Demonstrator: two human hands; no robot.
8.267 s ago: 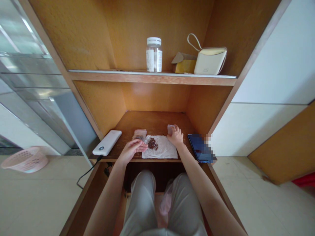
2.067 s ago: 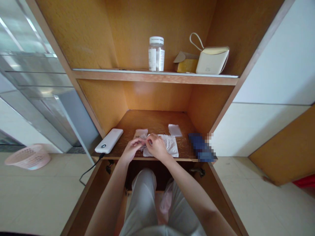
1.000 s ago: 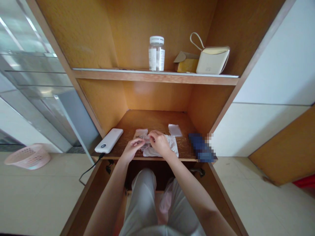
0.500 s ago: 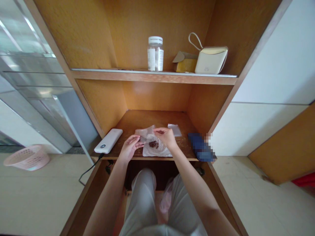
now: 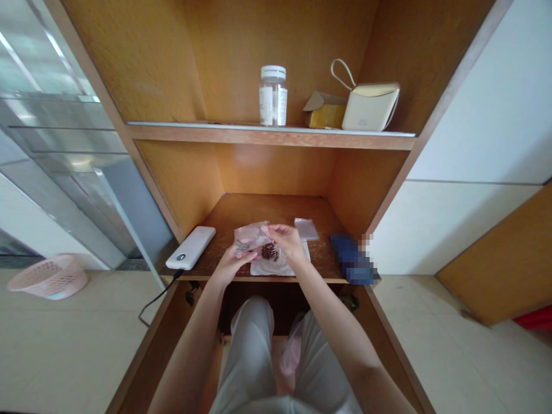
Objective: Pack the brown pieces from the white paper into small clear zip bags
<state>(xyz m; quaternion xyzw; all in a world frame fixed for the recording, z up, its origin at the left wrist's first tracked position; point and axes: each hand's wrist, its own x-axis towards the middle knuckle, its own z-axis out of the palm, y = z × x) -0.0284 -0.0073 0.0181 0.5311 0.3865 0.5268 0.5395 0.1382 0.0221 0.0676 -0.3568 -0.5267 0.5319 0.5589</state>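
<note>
A clear plastic bag (image 5: 250, 232) is held up over the cabinet's lower shelf, between both hands. My left hand (image 5: 228, 265) grips its lower left side, with the thumb out of sight behind the film. At its right edge my right hand (image 5: 288, 240) pinches the plastic between thumb and fingers. Just below and between the hands, several small brown capsules (image 5: 269, 252) lie in a heap on a white, see-through plastic sheet or bag (image 5: 276, 268). Behind my right hand a small flat clear bag (image 5: 306, 229) rests on the wood.
A white power bank (image 5: 191, 247) with a black cable (image 5: 159, 296) lies at left. A dark blue item (image 5: 349, 256), partly pixelated, sits at right. On the upper shelf stand a clear bottle (image 5: 273, 96), a yellow box (image 5: 326, 114) and a cream case (image 5: 371, 107). A pink basket (image 5: 48, 277) is on the floor.
The bag in my hands has spread flatter and shifted slightly left. My left hand has turned under it, and more of the capsules now show.
</note>
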